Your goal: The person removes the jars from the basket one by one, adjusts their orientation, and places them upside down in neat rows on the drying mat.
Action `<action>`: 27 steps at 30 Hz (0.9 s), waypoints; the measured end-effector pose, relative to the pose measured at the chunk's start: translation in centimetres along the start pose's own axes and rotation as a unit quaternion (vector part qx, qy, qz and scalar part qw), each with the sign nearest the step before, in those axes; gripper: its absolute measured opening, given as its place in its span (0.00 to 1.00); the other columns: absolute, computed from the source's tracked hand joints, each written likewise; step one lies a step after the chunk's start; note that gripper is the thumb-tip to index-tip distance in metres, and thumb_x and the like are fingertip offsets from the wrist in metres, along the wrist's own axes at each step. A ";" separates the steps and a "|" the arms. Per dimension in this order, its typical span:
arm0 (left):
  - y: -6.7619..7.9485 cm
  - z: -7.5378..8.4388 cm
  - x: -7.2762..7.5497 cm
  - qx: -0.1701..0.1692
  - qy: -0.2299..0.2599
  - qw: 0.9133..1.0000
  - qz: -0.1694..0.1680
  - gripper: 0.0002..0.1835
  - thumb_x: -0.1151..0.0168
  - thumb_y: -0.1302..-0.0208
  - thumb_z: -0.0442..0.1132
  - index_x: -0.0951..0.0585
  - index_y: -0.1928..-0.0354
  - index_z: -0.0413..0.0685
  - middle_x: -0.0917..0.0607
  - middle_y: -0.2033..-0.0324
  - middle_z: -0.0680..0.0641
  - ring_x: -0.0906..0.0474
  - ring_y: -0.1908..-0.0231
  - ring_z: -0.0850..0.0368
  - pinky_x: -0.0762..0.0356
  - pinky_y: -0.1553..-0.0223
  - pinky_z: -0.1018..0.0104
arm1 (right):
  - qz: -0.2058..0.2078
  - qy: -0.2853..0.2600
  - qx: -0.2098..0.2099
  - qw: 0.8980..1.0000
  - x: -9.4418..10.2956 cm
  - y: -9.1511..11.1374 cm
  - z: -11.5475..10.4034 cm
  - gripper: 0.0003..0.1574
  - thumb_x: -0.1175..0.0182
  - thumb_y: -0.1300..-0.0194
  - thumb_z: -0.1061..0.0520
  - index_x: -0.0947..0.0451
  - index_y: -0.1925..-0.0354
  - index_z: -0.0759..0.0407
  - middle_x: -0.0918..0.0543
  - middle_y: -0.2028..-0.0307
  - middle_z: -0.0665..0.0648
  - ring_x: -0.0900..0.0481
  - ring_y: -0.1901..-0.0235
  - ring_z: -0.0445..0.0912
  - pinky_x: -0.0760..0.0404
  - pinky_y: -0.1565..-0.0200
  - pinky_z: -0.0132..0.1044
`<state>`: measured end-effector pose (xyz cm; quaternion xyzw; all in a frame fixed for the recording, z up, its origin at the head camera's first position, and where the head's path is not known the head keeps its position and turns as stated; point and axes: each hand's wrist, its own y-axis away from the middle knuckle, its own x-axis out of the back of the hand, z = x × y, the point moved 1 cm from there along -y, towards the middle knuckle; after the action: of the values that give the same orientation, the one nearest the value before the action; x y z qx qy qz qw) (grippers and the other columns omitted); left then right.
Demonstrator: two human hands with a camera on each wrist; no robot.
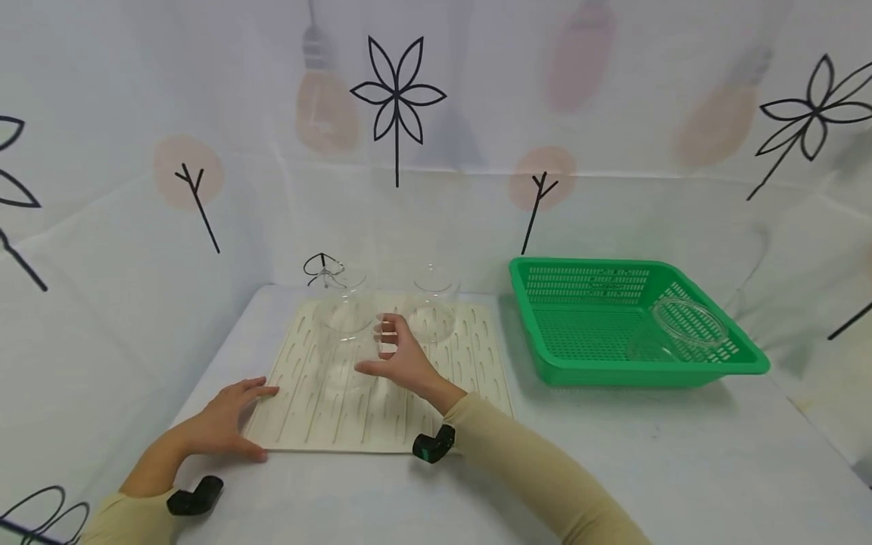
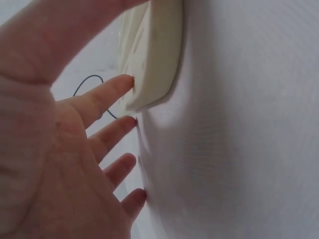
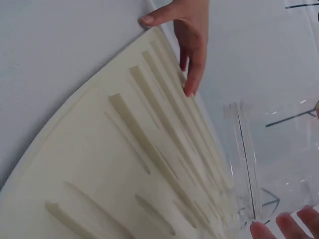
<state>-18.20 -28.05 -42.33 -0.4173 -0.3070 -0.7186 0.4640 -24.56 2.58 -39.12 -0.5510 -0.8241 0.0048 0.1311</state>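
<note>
On the cream ridged mat [image 1: 293, 424] stand several clear cylindrical containers. My right hand [image 1: 405, 359] curves around the right side of the front-left clear container [image 1: 347, 371], thumb toward the front and fingers behind. In the right wrist view this container's thick clear base [image 3: 244, 159] shows close over the mat. Behind it, another clear container [image 1: 346, 306] overlaps it, with a further clear container [image 1: 434, 306] to the right. My left hand [image 1: 221, 424] spreads its fingers at the mat's left front corner, fingertips [image 2: 127, 82] right at the edge.
A green perforated basket [image 1: 545, 356] sits at the right of the white-covered table [image 1: 341, 499], with a clear container [image 1: 688, 325] tilted inside. A patterned white cloth [image 1: 463, 212] hangs behind and at the sides.
</note>
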 end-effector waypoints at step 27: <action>-0.2 -0.6 0.2 -0.009 0.012 1.000 0.001 0.52 0.23 0.70 0.59 0.30 0.40 0.41 0.36 0.38 0.31 0.48 0.40 0.27 0.46 0.46 0.31 | -0.089 0.042 -0.050 0.994 -1.2 -0.4 0.7 0.54 0.28 0.51 0.59 0.49 0.33 0.57 0.37 0.41 0.55 0.37 0.39 0.52 0.29 0.46 0.42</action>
<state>-18.61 -28.54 -42.48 -0.4134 -0.2946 -0.7255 0.4647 -24.67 1.43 -39.96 -0.4809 -0.8629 -0.0713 0.1379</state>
